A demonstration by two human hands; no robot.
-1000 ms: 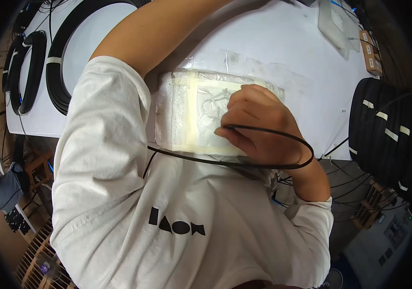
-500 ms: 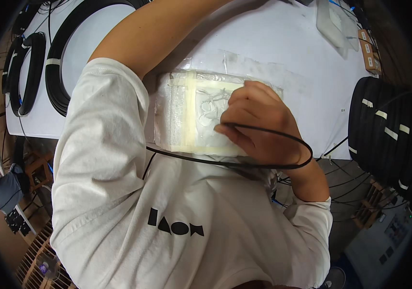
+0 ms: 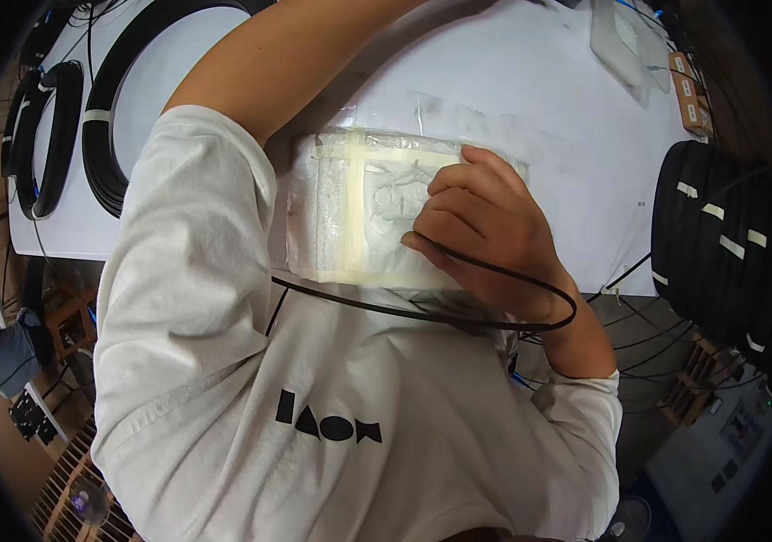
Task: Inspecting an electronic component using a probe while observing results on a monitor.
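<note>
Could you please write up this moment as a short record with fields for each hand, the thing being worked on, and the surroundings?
right hand: right hand curled on the taped clear bag, thin black cable looped around it
left hand: out of view; only the left forearm shows, reaching up the table
surface: white table
surroundings: black cable coils at left, black bundle with white ties at right
</note>
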